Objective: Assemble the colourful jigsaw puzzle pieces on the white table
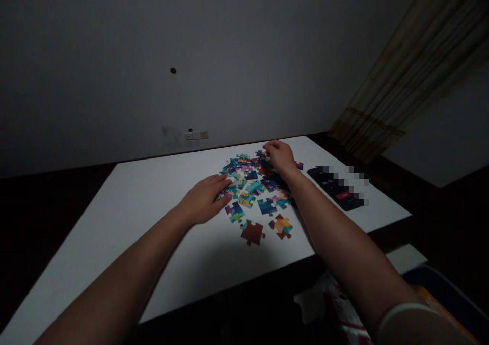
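Touching puzzle pieces (254, 187) piled on white surface (153, 197): left hand (205, 198), grip relaxed, fingers extended. Right hand (281, 157) at pile's far side, fingers curled; can't tell if grip holds one.

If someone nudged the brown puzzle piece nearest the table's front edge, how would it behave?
The brown piece looks thin and flat, so it would probably slide, not roll. Lying apart from the other pieces, it should move alone. Small and thin, it's likely light.
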`<action>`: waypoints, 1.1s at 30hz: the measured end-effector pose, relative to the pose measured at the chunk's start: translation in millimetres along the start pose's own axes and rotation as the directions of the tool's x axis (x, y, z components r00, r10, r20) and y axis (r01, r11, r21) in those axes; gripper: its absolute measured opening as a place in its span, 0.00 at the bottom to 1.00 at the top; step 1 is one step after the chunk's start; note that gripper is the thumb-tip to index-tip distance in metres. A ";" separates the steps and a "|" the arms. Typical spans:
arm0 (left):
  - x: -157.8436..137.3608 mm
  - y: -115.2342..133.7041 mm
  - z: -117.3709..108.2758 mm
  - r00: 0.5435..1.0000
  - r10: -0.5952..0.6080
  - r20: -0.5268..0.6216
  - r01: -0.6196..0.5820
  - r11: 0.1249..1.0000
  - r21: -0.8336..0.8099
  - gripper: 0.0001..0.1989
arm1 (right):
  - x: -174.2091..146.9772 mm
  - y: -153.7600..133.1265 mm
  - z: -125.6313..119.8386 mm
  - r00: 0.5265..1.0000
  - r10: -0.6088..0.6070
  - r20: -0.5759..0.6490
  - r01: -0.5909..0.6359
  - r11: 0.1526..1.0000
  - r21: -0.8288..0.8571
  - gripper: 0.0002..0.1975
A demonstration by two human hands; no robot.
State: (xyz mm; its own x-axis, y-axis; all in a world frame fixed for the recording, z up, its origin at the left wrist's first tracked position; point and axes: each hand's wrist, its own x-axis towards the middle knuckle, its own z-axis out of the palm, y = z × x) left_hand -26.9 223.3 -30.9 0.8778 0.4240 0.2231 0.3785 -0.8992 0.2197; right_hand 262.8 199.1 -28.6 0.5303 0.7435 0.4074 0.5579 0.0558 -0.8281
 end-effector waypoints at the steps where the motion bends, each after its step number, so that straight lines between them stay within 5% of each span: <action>1: -0.1 0.8 -1.6 1.000 0.004 -0.013 -0.004 1.000 0.006 0.26 | -2.7 -1.2 0.1 0.999 -0.041 0.019 0.043 0.995 -0.089 0.12; 4: 0.2 7.6 -10.5 0.997 0.038 -0.070 -0.037 0.999 0.021 0.24 | -9.8 -6.4 -0.5 0.991 -0.100 0.087 0.122 0.948 -0.292 0.12; 8: 1.0 34.8 -26.5 0.987 0.143 -0.067 -0.142 0.990 0.015 0.19 | -11.8 -11.4 -3.1 0.991 -0.091 0.100 0.120 0.928 -0.353 0.14; 13: 1.8 95.1 -26.0 0.959 0.271 0.085 -0.270 0.963 -0.017 0.21 | -7.6 -9.9 -3.5 0.992 -0.127 -0.007 0.122 0.966 -0.227 0.18; 18: 10.2 140.1 -6.4 0.947 0.300 0.115 -0.302 0.953 0.000 0.23 | -3.1 -8.0 -2.8 0.986 -0.100 -0.134 0.099 0.995 -0.012 0.17; 24: 24.3 151.4 0.6 0.930 0.327 0.167 -0.331 0.944 -0.008 0.09 | -2.3 -11.4 -8.0 0.982 -0.076 -0.173 0.084 0.995 0.043 0.16; 33: 57.2 166.1 3.0 0.901 0.292 0.322 -0.313 0.950 0.016 0.18 | 2.4 -13.6 -17.9 0.972 -0.032 -0.232 0.080 0.976 0.201 0.14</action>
State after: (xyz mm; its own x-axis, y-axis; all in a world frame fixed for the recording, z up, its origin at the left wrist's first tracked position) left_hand 87.0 97.9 15.6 0.9956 0.0847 -0.0411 0.0892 -0.9883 0.1239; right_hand 267.9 188.2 -9.4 0.6460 0.5666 0.5116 0.4585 0.2479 -0.8534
